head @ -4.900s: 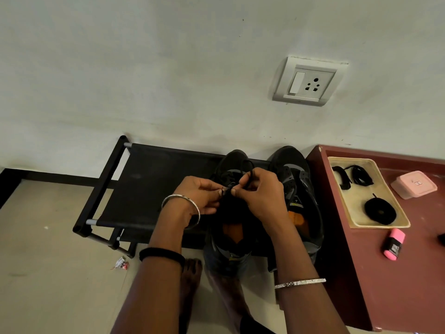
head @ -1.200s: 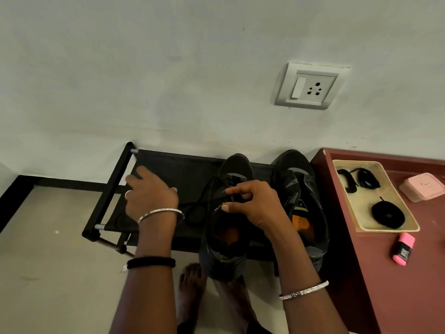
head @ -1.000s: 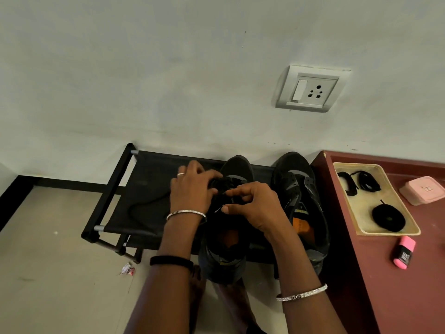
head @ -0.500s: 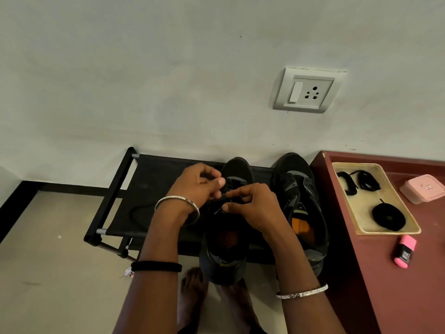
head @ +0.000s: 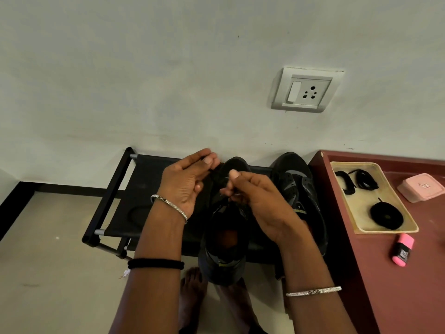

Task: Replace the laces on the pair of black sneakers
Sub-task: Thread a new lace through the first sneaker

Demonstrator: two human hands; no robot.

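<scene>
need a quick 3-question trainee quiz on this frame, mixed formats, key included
1. True or false: the pink highlighter lies inside the tray.
2. Which shoe are the hands over? A) the left sneaker B) the other one C) neither
3. Fill in: the left hand and the right hand each pinch a black ____.
Key: 1 false, it lies on the maroon table beside the tray. 2 A. 3 lace.

Two sneakers on rack, table right.
</scene>
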